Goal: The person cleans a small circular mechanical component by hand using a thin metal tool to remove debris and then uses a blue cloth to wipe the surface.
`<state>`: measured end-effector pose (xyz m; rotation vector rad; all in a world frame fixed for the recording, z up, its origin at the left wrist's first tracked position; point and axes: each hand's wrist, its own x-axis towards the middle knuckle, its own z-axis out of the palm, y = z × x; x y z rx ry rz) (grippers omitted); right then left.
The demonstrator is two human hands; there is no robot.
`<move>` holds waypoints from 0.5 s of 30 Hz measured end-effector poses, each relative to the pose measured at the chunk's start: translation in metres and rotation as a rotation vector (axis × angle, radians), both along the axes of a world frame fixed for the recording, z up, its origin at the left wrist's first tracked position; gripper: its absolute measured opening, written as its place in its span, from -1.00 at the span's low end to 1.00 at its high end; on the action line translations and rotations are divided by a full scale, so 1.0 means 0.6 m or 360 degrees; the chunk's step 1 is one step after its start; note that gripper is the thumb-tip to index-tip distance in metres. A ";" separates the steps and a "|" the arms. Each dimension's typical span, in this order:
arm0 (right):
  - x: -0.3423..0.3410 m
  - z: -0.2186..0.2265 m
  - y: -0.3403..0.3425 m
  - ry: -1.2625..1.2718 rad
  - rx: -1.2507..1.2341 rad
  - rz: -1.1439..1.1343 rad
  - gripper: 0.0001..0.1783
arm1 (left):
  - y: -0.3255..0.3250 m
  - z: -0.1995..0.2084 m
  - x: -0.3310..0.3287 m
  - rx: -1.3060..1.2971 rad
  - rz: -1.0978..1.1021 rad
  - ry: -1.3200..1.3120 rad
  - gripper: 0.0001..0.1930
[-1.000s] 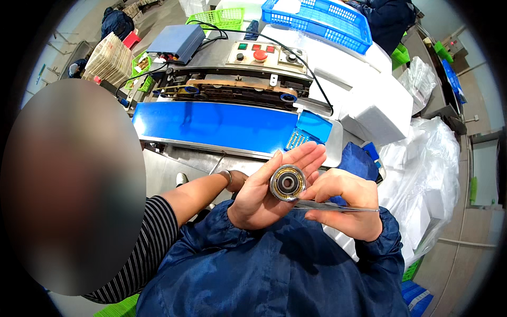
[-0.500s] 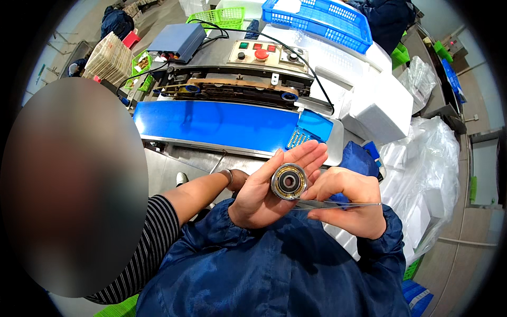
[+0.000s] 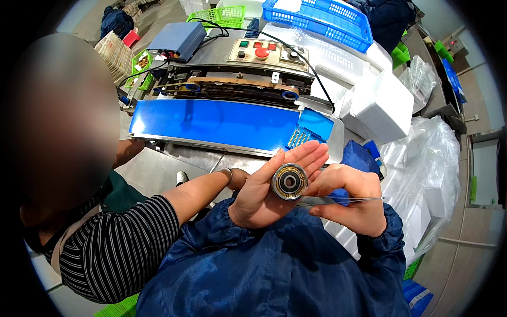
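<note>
My left hand (image 3: 259,198) is palm up with fingers stretched out. On it rests a round metal bearing (image 3: 289,182), with a silver rim, a gold-coloured ring, a black ring and a centre hole. My right hand (image 3: 351,198) is pinched around thin metal tweezers (image 3: 364,198); their tip end is near the bearing's lower right edge, and my fingers partly hide them. Just beyond my left fingertips, an open blue case (image 3: 311,129) with rows of small gold-coloured pieces lies at the right end of the blue conveyor belt (image 3: 211,124).
Behind the belt stands a machine with a control panel (image 3: 269,54). Co-worker's striped sleeve (image 3: 121,248) and forearm come close on my left. A white foam box (image 3: 383,105) and clear plastic sheeting (image 3: 428,169) are at right; a blue crate (image 3: 322,24) is at the back.
The co-worker on the left has shifted, and more of the striped sleeve and a second forearm now show. My right hand and the tweezers have tilted slightly; the bearing stays on my left palm.
</note>
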<state>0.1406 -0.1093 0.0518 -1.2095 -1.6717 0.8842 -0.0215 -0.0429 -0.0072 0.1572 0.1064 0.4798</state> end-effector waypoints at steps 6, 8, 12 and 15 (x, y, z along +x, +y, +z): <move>0.004 0.006 -0.001 -0.0059 -0.0054 0.0034 -0.74 | 0.000 0.001 0.001 0.0010 0.0004 -0.0012 -0.46; 0.006 0.007 -0.002 0.0028 -0.0066 0.0054 -0.71 | 0.000 0.001 0.002 0.0008 0.0007 -0.0001 -0.46; 0.007 0.011 0.000 -0.0029 -0.0066 0.0051 -0.71 | 0.001 -0.001 0.003 -0.0009 0.0003 0.0001 -0.46; 0.008 0.010 -0.001 -0.0043 -0.0077 0.0034 -0.71 | 0.000 0.000 0.005 -0.0017 -0.0001 -0.0003 -0.46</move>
